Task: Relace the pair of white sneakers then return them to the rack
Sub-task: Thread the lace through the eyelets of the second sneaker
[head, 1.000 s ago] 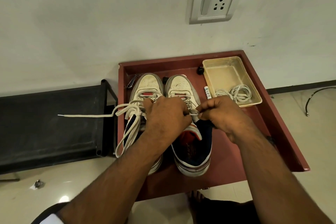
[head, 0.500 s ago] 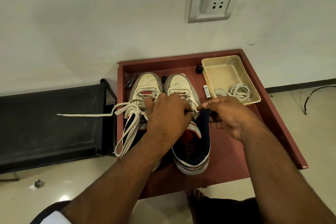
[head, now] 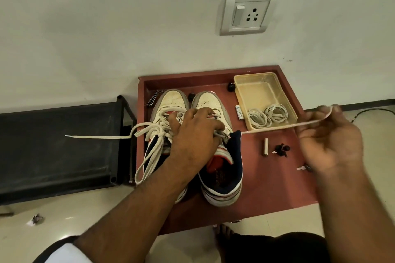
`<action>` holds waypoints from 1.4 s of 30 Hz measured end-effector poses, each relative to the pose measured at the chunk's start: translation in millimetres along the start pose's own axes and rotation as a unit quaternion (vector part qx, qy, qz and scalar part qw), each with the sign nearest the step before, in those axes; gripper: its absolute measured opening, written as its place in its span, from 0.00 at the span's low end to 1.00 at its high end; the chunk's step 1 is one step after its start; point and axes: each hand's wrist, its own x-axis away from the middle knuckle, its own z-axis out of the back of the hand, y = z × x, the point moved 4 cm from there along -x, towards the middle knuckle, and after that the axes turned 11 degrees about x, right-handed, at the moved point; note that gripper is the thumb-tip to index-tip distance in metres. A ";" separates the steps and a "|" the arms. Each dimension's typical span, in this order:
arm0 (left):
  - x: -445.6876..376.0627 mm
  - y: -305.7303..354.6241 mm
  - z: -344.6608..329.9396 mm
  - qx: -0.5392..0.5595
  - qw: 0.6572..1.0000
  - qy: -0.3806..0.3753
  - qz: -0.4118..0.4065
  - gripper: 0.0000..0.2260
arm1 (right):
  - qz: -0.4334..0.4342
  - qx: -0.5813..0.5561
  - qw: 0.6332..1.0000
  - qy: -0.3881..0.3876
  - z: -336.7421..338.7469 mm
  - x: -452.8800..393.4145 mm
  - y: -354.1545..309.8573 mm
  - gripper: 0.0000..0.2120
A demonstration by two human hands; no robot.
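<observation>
My right hand [head: 330, 145] has a lace [head: 277, 127] pinched at the fingertips, grip narrow, and the lace runs taut from there back left to the collar side of the right sneaker [head: 215, 149]. So the lace's long axis is roughly left-right across the bench [head: 275, 179], rising a bit toward my right hand, passing over the front edge of the plastic tray [head: 252, 89]. My left hand [head: 192, 134] sits on top of the eyelet area of that same sneaker, fingers curled down onto the laces and tongue; I read it as pinning the shoe, but can't tell exactly which strand it pinches. Left hand is the nearer one to the eyelets by far; right is well apart, out past the tray.

The left sneaker [head: 168, 113] stands just beside it, touching, toes to the wall, its lace loose w/ one end trailing left over the black rack [head: 55, 149].

Vs. half a sec ago: right hand was tight against the shoe collar, nearly touching the left hand; now it's swung out right and the lace is drawn out long. Left hand approx. same spot. A battery [head: 265, 147] is uncovered on the bench now.

Next, I judge, the free end has to come back left to the next eyelet.
</observation>
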 end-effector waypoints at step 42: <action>-7.1 -33.7 38.5 -0.034 0.985 -0.111 0.128 0.04 | 0.051 0.823 0.522 -0.217 -30.3 15.4 47.2 0.17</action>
